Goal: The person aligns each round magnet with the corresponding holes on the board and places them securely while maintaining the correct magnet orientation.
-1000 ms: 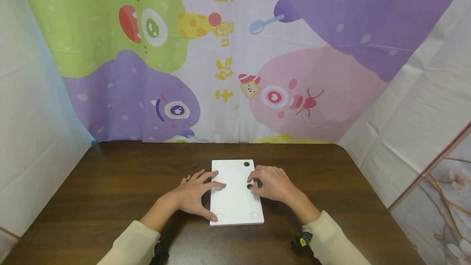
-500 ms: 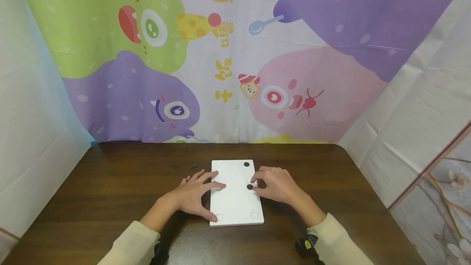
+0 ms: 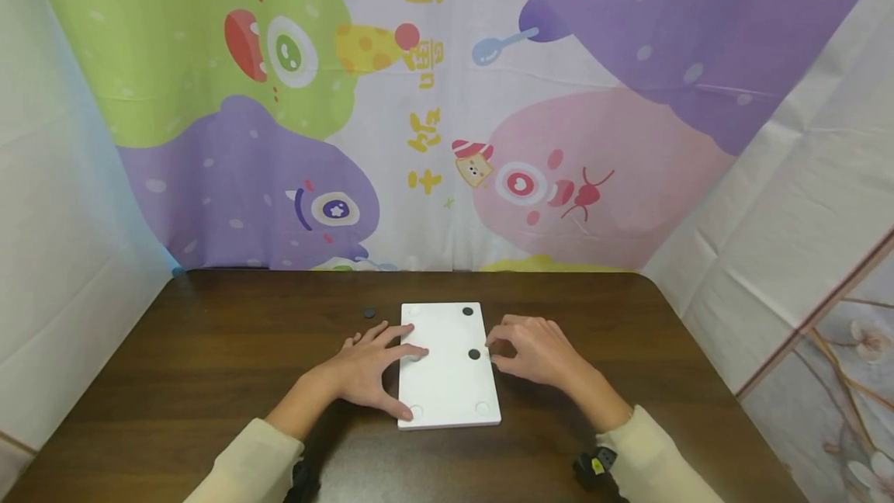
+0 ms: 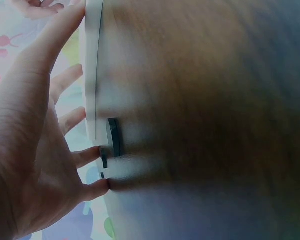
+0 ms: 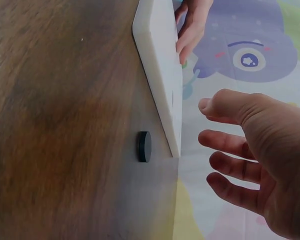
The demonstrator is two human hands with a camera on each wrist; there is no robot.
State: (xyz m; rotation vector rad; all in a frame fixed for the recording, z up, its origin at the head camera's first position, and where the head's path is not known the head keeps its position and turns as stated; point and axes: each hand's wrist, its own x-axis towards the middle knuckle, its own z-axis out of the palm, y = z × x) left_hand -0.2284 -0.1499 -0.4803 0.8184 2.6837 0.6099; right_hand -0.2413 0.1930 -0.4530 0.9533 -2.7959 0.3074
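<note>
A white rectangular board (image 3: 447,386) with shallow round recesses lies on the table. My left hand (image 3: 370,371) rests spread along its left edge, thumb near the front corner and fingertips on the top. One black disc (image 3: 474,354) sits in the middle of the board's right side; another disc (image 3: 468,311) sits at the far right corner. Just off the right edge, my right hand (image 3: 534,352) hovers with loosely bent fingers, holding nothing. In the right wrist view, a black disc (image 5: 145,147) lies on the table beside the board. Left of the board lies a further disc (image 3: 369,313).
Several black discs, including a near one (image 4: 114,137), show beyond my left fingers in the left wrist view; the hand partly hides them. A brown wooden table (image 3: 244,348) carries everything, with a cartoon-printed curtain (image 3: 447,239) behind it.
The right hand has let go of the black disc at the middle right of the board and drawn back to the right. The left hand stays where it was.
</note>
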